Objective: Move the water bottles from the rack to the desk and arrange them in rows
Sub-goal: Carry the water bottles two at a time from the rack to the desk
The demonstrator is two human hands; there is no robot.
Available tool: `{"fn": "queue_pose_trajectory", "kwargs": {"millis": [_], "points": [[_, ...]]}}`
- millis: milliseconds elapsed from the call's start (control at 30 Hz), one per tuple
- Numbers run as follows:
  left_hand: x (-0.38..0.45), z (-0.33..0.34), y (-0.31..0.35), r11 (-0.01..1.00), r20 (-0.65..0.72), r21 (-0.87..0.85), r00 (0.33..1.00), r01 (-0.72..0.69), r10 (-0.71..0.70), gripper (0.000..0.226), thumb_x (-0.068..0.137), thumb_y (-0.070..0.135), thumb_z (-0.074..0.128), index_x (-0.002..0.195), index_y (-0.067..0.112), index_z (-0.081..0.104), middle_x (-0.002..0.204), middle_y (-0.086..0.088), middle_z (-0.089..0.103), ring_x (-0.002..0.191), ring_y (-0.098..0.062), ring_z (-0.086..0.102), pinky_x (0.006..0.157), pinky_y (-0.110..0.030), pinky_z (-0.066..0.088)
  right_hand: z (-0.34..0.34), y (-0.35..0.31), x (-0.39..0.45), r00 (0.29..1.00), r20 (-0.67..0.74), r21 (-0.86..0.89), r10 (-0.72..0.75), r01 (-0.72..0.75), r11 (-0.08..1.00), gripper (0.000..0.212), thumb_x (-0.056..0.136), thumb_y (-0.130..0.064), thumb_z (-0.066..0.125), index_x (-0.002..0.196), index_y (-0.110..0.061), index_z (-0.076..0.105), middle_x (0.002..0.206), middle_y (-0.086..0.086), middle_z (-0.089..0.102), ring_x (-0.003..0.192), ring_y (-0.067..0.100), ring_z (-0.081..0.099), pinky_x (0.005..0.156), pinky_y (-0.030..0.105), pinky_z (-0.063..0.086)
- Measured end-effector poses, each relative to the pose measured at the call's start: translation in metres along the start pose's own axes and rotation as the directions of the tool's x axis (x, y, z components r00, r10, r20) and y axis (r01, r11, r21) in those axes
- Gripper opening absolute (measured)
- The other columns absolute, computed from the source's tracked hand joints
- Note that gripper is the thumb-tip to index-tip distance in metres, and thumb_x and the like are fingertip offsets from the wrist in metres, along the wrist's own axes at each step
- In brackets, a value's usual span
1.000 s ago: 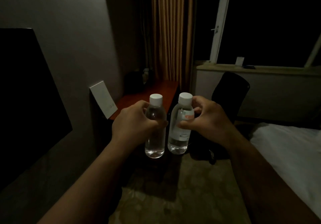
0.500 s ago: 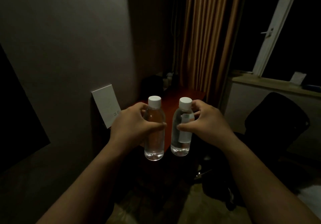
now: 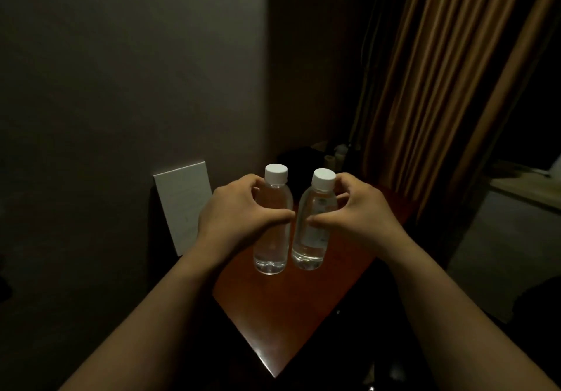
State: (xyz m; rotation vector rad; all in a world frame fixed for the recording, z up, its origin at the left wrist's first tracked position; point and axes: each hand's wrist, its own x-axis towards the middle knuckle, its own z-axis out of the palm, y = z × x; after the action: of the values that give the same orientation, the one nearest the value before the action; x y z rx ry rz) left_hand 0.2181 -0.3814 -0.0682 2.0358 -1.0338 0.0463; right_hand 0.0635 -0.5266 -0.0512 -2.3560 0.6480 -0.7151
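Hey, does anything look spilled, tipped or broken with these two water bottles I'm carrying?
Nothing stands out. The left hand grips one water bottle and the right hand grips the other bottle; both are upright, capped and above the wooden desk, which shows no spill.

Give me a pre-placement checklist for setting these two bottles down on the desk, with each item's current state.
1. Left hand grips the left bottle: ok.
2. Right hand grips the right bottle: ok.
3. Both white caps on: ok.
4. Bottles upright: ok, the right one leans slightly.
5. Bottles over the desk: ok; whether they touch it, cannot tell.
6. Bare landing spot below them: ok; the white card stands to the left, dark items at the far end are too dim to identify.
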Motion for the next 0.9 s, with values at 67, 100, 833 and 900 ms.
{"fn": "queue_pose_trajectory", "kwargs": {"millis": [67,100,833,900], "points": [[0.026,0.012,-0.004,0.999,-0.016,0.017,0.999,0.044,-0.043,0.063,0.054,0.069,0.079,0.105,0.036,0.063,0.101,0.013,0.069,0.091,-0.007,0.063,0.076,-0.039,0.058,0.002,0.018,0.033,1.0,0.03,0.009,-0.006,0.006,1.0,0.059,0.065,-0.029,0.089,0.115,-0.029,0.057,0.099,-0.016,0.062,0.085,-0.004,0.058,0.062,0.013,0.047],[0.037,0.018,-0.006,0.998,-0.025,0.024,0.998,0.064,-0.064,0.062,0.055,0.068,0.08,0.105,0.036,0.063,0.101,0.013,0.069,0.091,-0.007,0.063,0.076,-0.039,0.057,0.004,0.027,0.049,0.999,0.045,0.011,-0.012,0.012,1.0,0.061,0.065,-0.029,0.089,0.117,-0.027,0.057,0.102,-0.013,0.063,0.087,-0.002,0.059,0.064,0.015,0.048],[0.266,0.164,-0.1,0.867,-0.336,-0.025,0.813,0.498,-0.476,0.07,0.049,0.056,0.089,0.112,0.041,0.063,0.104,0.009,0.066,0.096,-0.01,0.064,0.082,-0.039,0.059,0.09,0.181,0.373,0.867,0.415,0.224,-0.274,0.195,0.955,0.061,0.062,-0.026,0.091,0.114,-0.029,0.059,0.108,-0.01,0.066,0.099,0.009,0.062,0.085,0.03,0.054],[0.279,0.176,-0.115,0.85,-0.342,-0.028,0.794,0.526,-0.503,0.07,0.053,0.049,0.091,0.116,0.036,0.063,0.107,0.007,0.067,0.097,-0.011,0.064,0.083,-0.037,0.058,0.109,0.193,0.39,0.852,0.434,0.241,-0.291,0.202,0.949,0.06,0.06,-0.025,0.091,0.111,-0.03,0.059,0.108,-0.01,0.067,0.1,0.009,0.062,0.083,0.026,0.051]]}}
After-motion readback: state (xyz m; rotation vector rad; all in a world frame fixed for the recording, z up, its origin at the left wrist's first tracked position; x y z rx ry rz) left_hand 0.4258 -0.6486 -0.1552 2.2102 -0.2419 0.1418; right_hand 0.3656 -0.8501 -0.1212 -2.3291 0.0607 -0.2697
